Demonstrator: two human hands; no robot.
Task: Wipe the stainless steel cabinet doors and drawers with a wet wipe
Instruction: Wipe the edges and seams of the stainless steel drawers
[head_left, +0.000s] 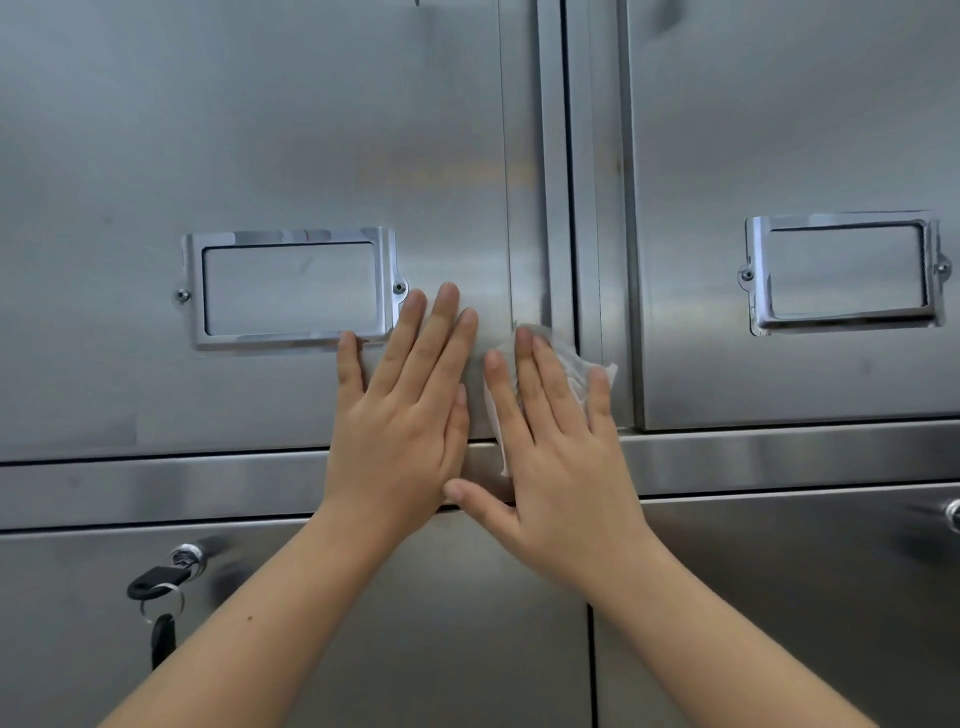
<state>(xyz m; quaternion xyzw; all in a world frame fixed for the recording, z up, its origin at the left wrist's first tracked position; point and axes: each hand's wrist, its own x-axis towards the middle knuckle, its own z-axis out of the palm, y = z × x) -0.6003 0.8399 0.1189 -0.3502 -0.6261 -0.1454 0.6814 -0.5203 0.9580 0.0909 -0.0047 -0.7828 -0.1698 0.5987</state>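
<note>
Steel fills our view: a brushed stainless steel cabinet whose wide left drawer front (260, 130) takes up most of the upper half, with a second drawer front (805, 130) to its right beyond a vertical steel post (556, 156). Below both runs a horizontal steel rail (156, 488), and under that we see two lower steel doors, left (363, 649) and right (779, 597). Each drawer carries a shiny rectangular label frame, one on the left (291, 236) and one on the right (841, 218).

The person's left hand (400, 431) lies flat on the left drawer front, its fingers straight and close together, the little finger a bit apart, fingertips beside the lower right corner of the left label frame. The right hand (561, 467) is flat too, fingers straight and slightly spread, thumb stretched left over the rail toward the left hand. It presses a crumpled white wet wipe (576, 364) against the right edge of the left drawer front and the post. We see the wipe only around the fingers; its long axis runs roughly up and down, its top just above the fingertips and its lower end pointing down onto the rail.

A black-headed key (156, 579) sits in a round lock (188, 558) on the lower left door.
</note>
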